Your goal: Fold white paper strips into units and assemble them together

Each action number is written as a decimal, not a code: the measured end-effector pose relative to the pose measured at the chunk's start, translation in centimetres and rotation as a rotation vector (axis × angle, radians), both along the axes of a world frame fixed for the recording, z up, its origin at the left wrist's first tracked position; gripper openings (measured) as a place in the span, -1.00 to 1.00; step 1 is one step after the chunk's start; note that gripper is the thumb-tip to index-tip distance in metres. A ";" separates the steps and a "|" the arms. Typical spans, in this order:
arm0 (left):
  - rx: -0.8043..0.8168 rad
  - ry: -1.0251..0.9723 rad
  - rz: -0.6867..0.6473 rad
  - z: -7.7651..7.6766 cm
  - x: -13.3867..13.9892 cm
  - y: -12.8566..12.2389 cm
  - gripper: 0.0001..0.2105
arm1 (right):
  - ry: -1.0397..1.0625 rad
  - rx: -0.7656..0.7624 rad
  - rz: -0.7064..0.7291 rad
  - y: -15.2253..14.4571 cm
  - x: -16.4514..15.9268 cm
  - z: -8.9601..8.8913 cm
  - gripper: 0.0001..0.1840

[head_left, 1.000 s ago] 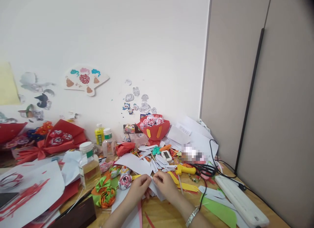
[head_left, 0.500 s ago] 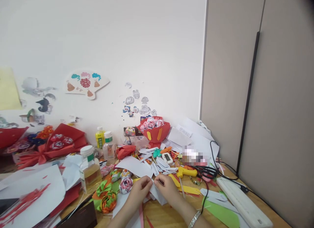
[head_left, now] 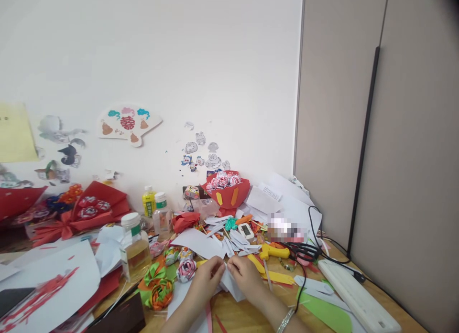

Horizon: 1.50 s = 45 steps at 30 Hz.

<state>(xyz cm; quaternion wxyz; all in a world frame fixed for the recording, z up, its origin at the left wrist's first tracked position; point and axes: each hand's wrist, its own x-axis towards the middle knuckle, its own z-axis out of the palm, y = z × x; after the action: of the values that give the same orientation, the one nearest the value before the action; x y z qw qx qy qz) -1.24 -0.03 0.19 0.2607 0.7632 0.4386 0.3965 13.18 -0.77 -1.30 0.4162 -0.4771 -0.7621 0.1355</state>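
Observation:
Close together over the near middle of the table are my left hand [head_left: 211, 277] and my right hand [head_left: 244, 274], both with fingers pinched. Between them a piece of white paper [head_left: 231, 286] hangs down, its top edge at my fingertips. My fingers partly hide the paper, so its folds are unclear. Left of my left hand lie a pink-and-white folded paper flower [head_left: 186, 270] and an orange-and-green one [head_left: 160, 293]. A yellow glue gun [head_left: 274, 252] rests just beyond my right hand.
A bottle of yellowish liquid [head_left: 135, 254] stands at the left, near a dark box [head_left: 120, 316]. Red-wrapped bouquet [head_left: 229, 194] stands by the wall. Black cables [head_left: 303, 252] and a white power strip [head_left: 358, 295] lie right. Folded white paper strips [head_left: 238, 241] litter the middle.
The view has shifted slightly, so the scene sits a little further right. Both hands keep their pinch on the white paper with barely any movement.

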 end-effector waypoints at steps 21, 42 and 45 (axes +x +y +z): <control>0.232 0.148 0.050 -0.6 0.1 -0.1 -0.84 | -0.058 0.061 -0.011 0.5 0.4 -1.2 -0.82; 0.248 0.307 -0.058 0.7 -0.7 -0.1 -0.82 | -0.295 0.145 -0.016 0.6 0.4 -0.1 -0.86; 0.261 0.346 -0.037 0.5 -0.7 0.2 -0.81 | -0.367 0.254 -0.028 0.2 0.2 0.3 -0.84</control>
<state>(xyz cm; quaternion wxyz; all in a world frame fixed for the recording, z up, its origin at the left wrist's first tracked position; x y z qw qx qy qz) -1.98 0.13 0.65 0.0875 0.8550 0.4079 0.3080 13.42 -0.53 -1.03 0.3292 -0.4480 -0.8293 -0.0563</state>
